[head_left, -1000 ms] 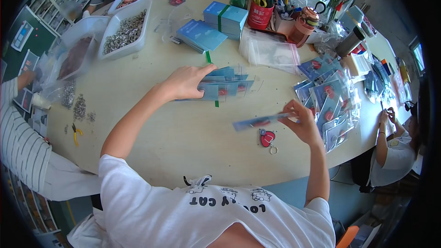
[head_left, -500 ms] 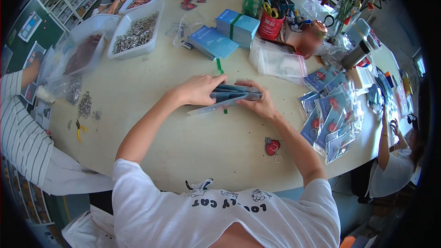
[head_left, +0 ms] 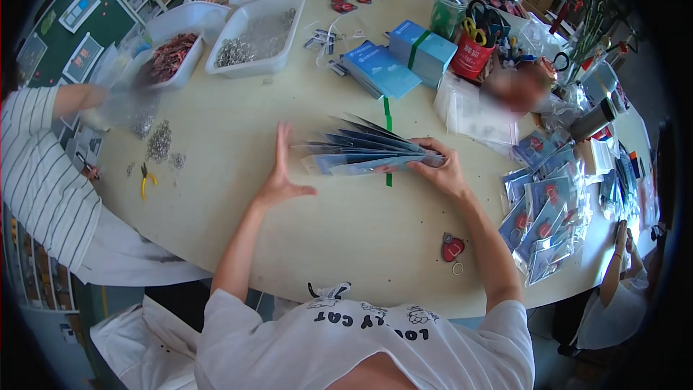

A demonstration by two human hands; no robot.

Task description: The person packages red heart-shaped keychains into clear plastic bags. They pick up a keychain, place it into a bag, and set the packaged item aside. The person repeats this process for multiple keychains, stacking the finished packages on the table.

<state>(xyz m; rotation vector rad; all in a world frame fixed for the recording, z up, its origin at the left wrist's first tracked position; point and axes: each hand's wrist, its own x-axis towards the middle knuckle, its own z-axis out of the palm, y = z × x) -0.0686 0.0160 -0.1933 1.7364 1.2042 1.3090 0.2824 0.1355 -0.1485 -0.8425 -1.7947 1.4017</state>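
My right hand (head_left: 442, 166) grips the right end of a stack of bagged blue cards (head_left: 368, 148), thumb in front and fingers behind. The stack fans out toward the left, its clear sleeves spread apart at that end. Just left of the fan, my left hand (head_left: 281, 177) is open, with fingers upright and thumb stretched out, not touching the cards. Under the stack runs a green tape strip (head_left: 388, 110) on the table. A red heart-shaped keychain (head_left: 452, 248) with a ring lies near my right forearm.
Bagged cards with keychains (head_left: 545, 209) are heaped at right. Beyond the stack are blue card piles (head_left: 381, 71), clear bags (head_left: 473, 112) and a red pen cup (head_left: 471, 56). White bins (head_left: 253, 65), metal rings (head_left: 159, 141) and yellow-handled pliers (head_left: 147, 182) are at left. Co-workers sit around the table.
My left hand has let go of the bagged cards and moved left, opening. The stack has fanned out in my right hand. The whole view has shifted slightly.
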